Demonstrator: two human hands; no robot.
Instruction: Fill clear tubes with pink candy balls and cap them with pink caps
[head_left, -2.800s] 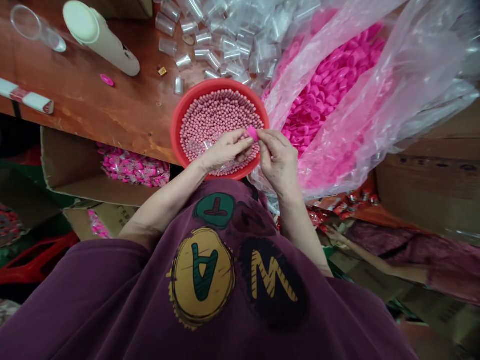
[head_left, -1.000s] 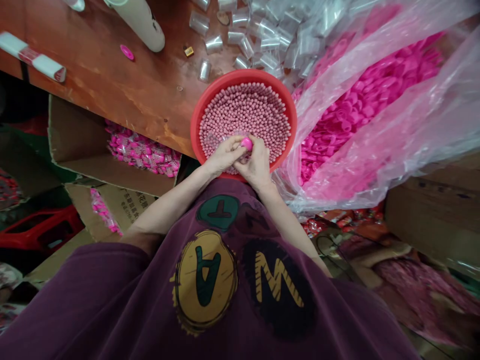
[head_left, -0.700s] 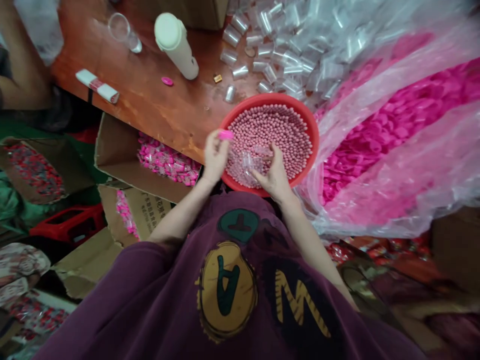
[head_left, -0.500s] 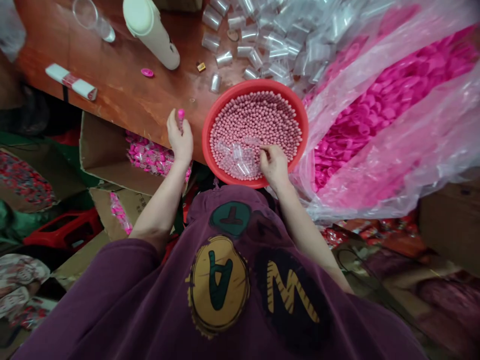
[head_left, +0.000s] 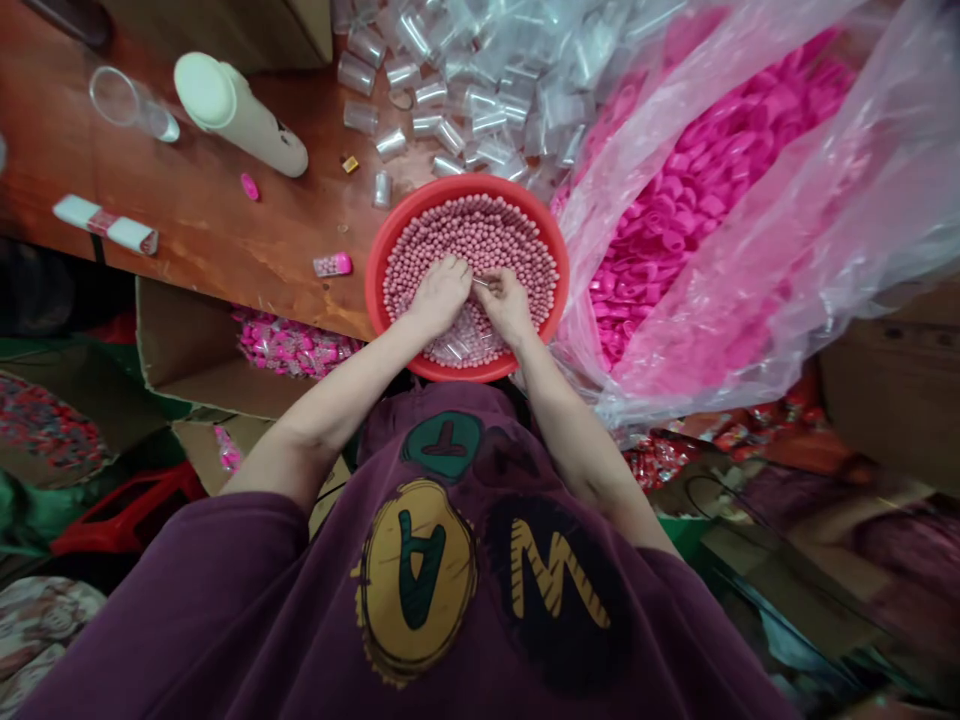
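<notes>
Both hands are over a red basin (head_left: 376,290) filled with small pale pink balls (head_left: 480,225). My right hand (head_left: 506,308) is closed, with a small clear plastic cup (head_left: 480,282) at its fingertips. My left hand (head_left: 442,295) meets it from the left, back upward and fingers curled together; what they grip is hidden. Below the hands, more clear cups (head_left: 457,345) rest on the balls. Left of the basin, a filled clear cup with a pink cap (head_left: 332,264) lies on its side on the wooden table (head_left: 277,250).
Loose clear cups (head_left: 450,95) are heaped behind the basin. To the right, a plastic bag (head_left: 675,330) holds bright pink caps (head_left: 690,200). A cream bottle (head_left: 247,120), a tissue pack (head_left: 105,222) and one pink cap (head_left: 250,187) lie leftward. A cardboard box (head_left: 180,340) sits below the table edge.
My left hand has let go of the pink-capped cup, now lying on the table, and moved right into the basin beside my right hand. The whole view has shifted somewhat.
</notes>
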